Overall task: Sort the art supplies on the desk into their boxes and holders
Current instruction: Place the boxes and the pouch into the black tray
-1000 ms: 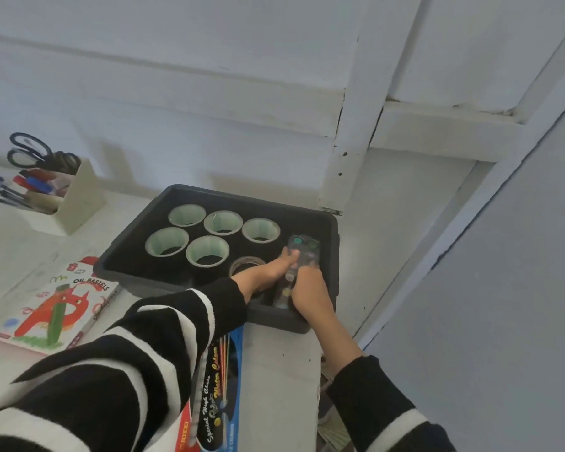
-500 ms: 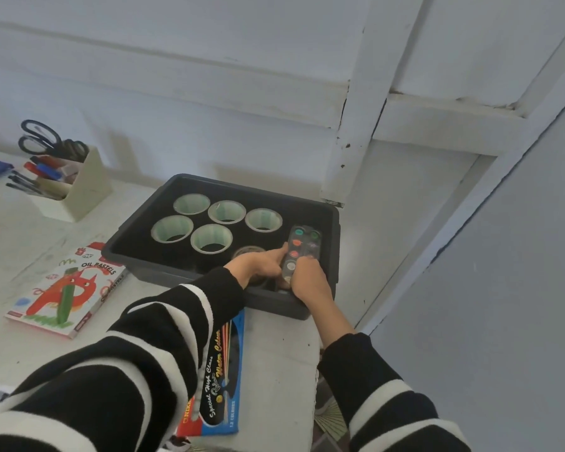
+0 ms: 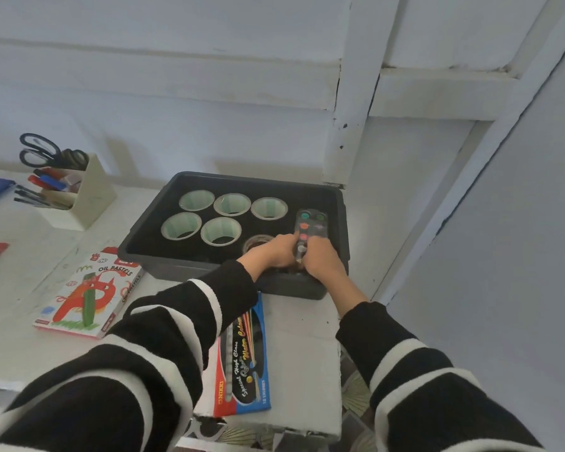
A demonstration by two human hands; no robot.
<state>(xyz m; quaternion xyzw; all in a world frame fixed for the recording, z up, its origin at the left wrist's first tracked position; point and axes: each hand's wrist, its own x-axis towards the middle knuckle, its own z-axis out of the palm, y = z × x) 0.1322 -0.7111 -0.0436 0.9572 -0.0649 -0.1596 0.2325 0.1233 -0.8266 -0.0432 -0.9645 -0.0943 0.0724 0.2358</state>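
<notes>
Centre-right of frame, in the black tray's (image 3: 177,187) right part, both hands grip a paint palette (image 3: 310,225) by its near end: left hand (image 3: 273,254) pinching it, right hand (image 3: 322,261) curled round it. Tape rolls (image 3: 180,223) fill the tray's left; oil pastels box (image 3: 88,295) lies lower left on the tabletop (image 3: 300,337).

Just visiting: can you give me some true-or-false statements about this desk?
1. The left hand and the right hand both hold the paint palette at the black tray. True.
2. The scissors lie flat on the desk. False: they stand in the beige holder.
3. The oil pastels box is inside the tray. False: it lies on the desk beside it.
4. Five pale green rolls sit in the tray. True.
</notes>
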